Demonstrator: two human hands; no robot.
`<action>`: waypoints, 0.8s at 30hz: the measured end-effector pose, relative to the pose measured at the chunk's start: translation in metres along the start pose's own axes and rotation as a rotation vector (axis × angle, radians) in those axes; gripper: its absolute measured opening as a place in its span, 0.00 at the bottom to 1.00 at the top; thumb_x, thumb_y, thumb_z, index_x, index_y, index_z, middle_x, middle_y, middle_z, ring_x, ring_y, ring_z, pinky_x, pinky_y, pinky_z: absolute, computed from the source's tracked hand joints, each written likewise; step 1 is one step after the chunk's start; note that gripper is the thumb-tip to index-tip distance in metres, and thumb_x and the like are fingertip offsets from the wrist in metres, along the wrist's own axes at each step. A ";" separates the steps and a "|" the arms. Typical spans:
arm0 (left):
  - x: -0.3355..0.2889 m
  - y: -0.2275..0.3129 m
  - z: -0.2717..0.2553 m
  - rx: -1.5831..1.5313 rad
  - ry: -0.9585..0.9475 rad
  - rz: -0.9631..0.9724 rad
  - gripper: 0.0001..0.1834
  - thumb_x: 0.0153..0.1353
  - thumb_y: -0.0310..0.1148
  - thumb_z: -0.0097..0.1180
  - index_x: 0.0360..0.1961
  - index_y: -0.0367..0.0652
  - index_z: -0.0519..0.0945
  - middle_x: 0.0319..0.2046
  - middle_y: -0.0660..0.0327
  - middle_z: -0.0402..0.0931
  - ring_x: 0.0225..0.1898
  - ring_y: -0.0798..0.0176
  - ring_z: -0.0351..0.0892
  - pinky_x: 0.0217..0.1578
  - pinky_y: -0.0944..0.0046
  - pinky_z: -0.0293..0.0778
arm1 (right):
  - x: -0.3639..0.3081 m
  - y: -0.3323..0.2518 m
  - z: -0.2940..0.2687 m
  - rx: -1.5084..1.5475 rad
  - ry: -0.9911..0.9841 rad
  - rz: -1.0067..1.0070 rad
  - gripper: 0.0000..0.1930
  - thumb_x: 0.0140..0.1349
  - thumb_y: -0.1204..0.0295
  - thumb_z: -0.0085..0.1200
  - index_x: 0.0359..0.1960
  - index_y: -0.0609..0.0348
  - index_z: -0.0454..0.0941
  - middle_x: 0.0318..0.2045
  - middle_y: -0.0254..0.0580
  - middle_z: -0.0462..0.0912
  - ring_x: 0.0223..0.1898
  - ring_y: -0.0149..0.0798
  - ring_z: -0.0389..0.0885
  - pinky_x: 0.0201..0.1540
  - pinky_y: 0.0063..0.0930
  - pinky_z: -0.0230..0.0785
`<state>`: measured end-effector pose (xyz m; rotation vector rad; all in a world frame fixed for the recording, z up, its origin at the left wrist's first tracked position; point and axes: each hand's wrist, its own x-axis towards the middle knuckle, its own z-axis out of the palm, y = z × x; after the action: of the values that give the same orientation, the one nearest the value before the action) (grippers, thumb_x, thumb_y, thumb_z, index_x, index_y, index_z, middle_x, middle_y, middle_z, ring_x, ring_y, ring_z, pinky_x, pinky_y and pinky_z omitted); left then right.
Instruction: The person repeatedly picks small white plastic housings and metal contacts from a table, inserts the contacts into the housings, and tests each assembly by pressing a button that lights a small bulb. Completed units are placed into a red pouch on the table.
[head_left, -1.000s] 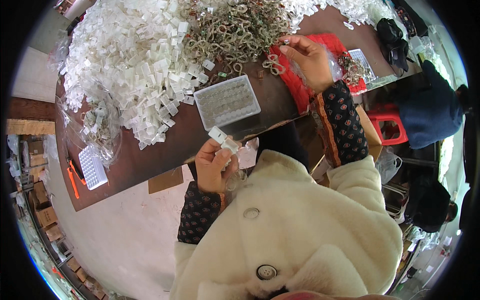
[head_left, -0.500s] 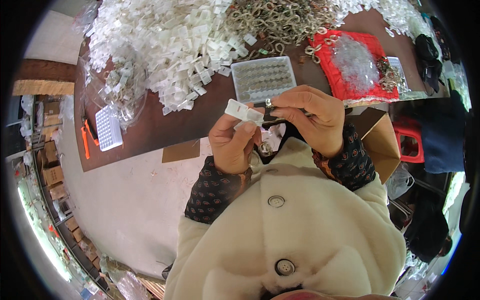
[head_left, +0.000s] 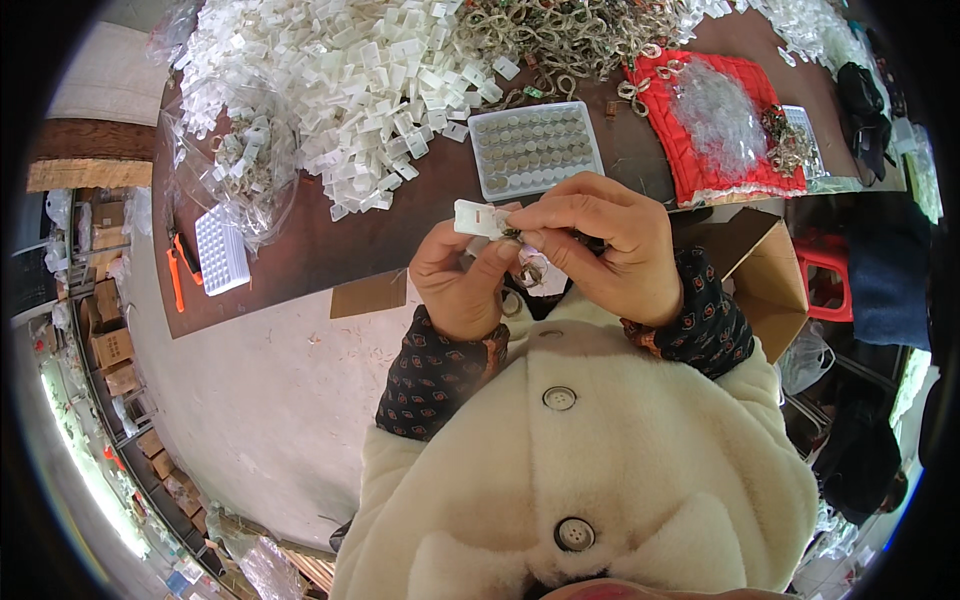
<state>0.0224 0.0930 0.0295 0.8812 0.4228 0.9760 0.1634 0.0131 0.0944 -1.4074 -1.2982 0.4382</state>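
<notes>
Between the thumb and fingers of my left hand (head_left: 462, 283) is a small white plastic case (head_left: 480, 219), tilted in front of my coat. My right hand (head_left: 618, 240) has its thumb and forefinger pinched at the case's right end; the small piece in this pinch is mostly hidden by the fingertips. A loop of thin clear-covered wire (head_left: 532, 268) hangs below the case, by my left fingers. Just beyond my hands, a white tray (head_left: 487, 180) holds rows of coin-shaped silver cells.
White plastic cases (head_left: 370, 110) lie heaped across the table's far left, beside a pile of coiled wires (head_left: 560, 40). A red cloth (head_left: 690, 165) bears clear plastic bits. Orange-handled pliers (head_left: 177, 280) and a white pocketed tray (head_left: 222, 250) lie left. A cardboard box (head_left: 775, 280) stands right.
My right hand has moved left and down, bringing its pinched small shiny piece against the white case. The gap between the two hands has closed.
</notes>
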 end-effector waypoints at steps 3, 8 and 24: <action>0.000 -0.001 -0.006 0.064 -0.030 0.033 0.17 0.56 0.22 0.67 0.47 0.36 0.79 0.34 0.57 0.81 0.25 0.69 0.78 0.23 0.74 0.75 | -0.001 -0.001 -0.003 0.036 -0.048 0.056 0.11 0.59 0.83 0.60 0.43 0.60 0.85 0.33 0.41 0.82 0.32 0.32 0.81 0.35 0.22 0.73; 0.003 -0.001 -0.014 0.163 -0.078 0.104 0.16 0.55 0.22 0.68 0.44 0.37 0.78 0.33 0.58 0.81 0.25 0.70 0.78 0.24 0.73 0.76 | 0.002 0.002 -0.005 0.150 -0.116 0.128 0.10 0.61 0.83 0.60 0.44 0.62 0.85 0.33 0.38 0.82 0.32 0.28 0.78 0.35 0.20 0.69; 0.005 -0.002 -0.012 0.174 0.034 0.077 0.10 0.58 0.21 0.64 0.38 0.34 0.76 0.30 0.61 0.78 0.28 0.72 0.76 0.30 0.71 0.72 | 0.003 0.002 0.005 0.162 -0.098 0.154 0.16 0.57 0.83 0.63 0.48 0.56 0.86 0.28 0.34 0.79 0.29 0.28 0.76 0.32 0.21 0.68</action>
<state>0.0182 0.1022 0.0216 1.0456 0.5115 1.0369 0.1612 0.0188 0.0919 -1.3677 -1.2075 0.7090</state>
